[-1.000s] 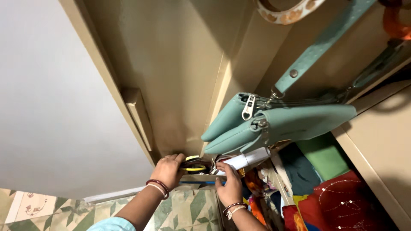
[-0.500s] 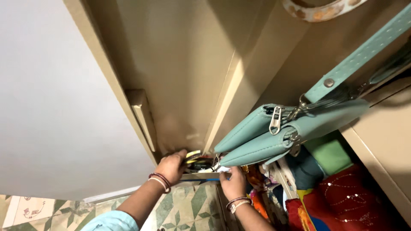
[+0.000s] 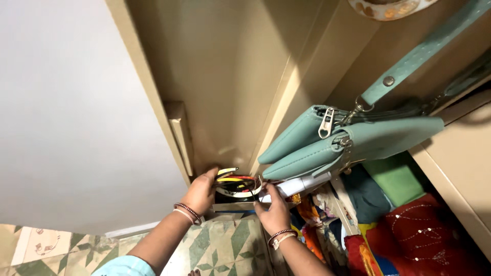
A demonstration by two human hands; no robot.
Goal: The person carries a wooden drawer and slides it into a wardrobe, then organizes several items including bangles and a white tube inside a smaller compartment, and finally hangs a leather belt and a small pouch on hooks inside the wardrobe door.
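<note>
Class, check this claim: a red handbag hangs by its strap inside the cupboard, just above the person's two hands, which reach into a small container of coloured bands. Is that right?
Not quite: the handbag is pale teal, not red. The head view shows it hanging by its strap inside the cupboard, just above the left hand and right hand, which reach into the small container of coloured bands.
</note>
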